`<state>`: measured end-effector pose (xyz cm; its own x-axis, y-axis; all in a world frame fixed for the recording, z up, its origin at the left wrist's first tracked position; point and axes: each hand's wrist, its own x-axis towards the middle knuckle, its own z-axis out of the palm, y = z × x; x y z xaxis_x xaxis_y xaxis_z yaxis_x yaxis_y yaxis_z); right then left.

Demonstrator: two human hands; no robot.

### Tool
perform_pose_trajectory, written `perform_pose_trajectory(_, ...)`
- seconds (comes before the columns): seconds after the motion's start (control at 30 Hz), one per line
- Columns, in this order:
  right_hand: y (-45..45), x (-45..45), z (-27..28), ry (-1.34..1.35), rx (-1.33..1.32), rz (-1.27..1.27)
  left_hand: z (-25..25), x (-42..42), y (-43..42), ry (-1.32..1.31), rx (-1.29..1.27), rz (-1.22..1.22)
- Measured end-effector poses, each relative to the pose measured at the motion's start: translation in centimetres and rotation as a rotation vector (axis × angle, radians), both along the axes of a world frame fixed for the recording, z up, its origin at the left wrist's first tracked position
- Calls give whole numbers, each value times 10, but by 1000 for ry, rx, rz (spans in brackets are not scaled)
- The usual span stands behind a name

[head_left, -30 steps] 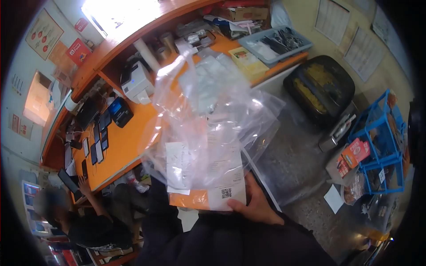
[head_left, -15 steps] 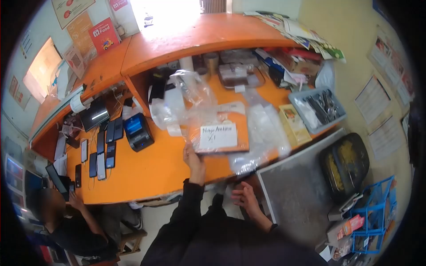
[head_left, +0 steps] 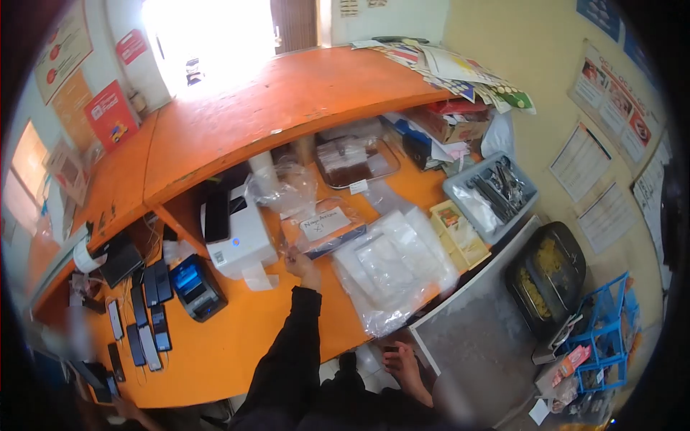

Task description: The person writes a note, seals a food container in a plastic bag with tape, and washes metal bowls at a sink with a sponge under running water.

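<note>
My left hand (head_left: 302,267) is closed on the near left corner of a bagged orange package (head_left: 325,228), which bears a white handwritten label. The package sits on the orange counter below the shelf, between a white label printer (head_left: 241,241) and a stack of clear plastic bags (head_left: 395,262). Loose clear plastic rises from its far side. My right hand (head_left: 404,368) hangs low near the counter's front edge, fingers apart and slightly curled, with nothing in it.
Several phones (head_left: 146,327) and a black device (head_left: 195,287) lie at left. Beyond the bags are a yellow tray (head_left: 460,235) and a grey cutlery tray (head_left: 517,215). A black container (head_left: 548,276) and blue rack (head_left: 604,330) stand at right. A person's arm (head_left: 129,411) shows lower left.
My left hand has carried the package forward and down onto the counter beside the printer. My right hand, which held the package at first, has let go and dropped back. The view has shifted.
</note>
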<state>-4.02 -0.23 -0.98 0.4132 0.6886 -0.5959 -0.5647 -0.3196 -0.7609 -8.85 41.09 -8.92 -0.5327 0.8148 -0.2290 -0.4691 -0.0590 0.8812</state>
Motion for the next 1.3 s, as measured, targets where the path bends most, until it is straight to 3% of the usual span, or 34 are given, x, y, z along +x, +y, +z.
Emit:
perform_pose_trajectory(0.17,0,2,-2,-13,2,-63,-14,-4,16,37,67,-14)
perform_pose_trajectory(0.27,-15,1,1,-48,3,-71,-32,-22,31,-9,111,-251)
perform_pose_trajectory(0.33,-26,-2,-1,-83,21,3,-33,-40,25,-229,210,-358)
perform_pose_trajectory(0.37,-38,-2,-4,-109,27,56,-28,-48,10,-123,253,-455)
perform_pose_trajectory(0.43,-78,-13,5,-95,58,175,-11,-78,-58,828,551,-601)
perform_pose_trajectory(0.47,-93,-19,12,-61,103,266,11,-85,-103,984,716,-669)
perform_pose_trajectory(0.5,-113,-22,18,-33,158,364,69,-61,-149,184,145,-746)
perform_pose_trajectory(0.57,-165,-32,24,84,381,367,105,-53,-232,194,97,-1204)
perform_pose_trajectory(0.63,-233,-46,50,176,538,342,87,-68,-290,130,148,-1973)
perform_pose_trajectory(0.67,-279,-55,47,123,509,248,113,-62,-335,127,178,-2395)
perform_pose_trajectory(0.7,-328,-65,43,71,474,158,143,-57,-380,278,-36,-2814)
perform_pose_trajectory(0.77,-422,-96,54,-191,384,-23,138,-49,-480,272,17,-3332)
perform_pose_trajectory(0.87,-509,-156,71,-545,166,-27,97,-36,-590,528,190,-3670)
perform_pose_trajectory(0.9,-521,-180,72,-662,182,-138,99,-26,-625,597,188,-3714)
perform_pose_trajectory(0.97,-541,-217,39,-549,264,-335,112,6,-711,702,234,-3832)
perform_pose_trajectory(1.0,-557,-232,31,-506,305,-434,120,15,-752,389,441,-3810)
perform_pose_trajectory(1.07,-608,-264,46,-528,213,-815,158,27,-839,547,505,-3750)
perform_pose_trajectory(1.17,-687,-300,57,-589,13,-1368,159,38,-951,126,677,-3611)
perform_pose_trajectory(1.27,-770,-305,78,-779,12,-1842,158,29,-1043,17,543,-3626)
perform_pose_trajectory(1.3,-796,-302,99,-787,20,-1924,142,21,-1073,13,694,-3617)
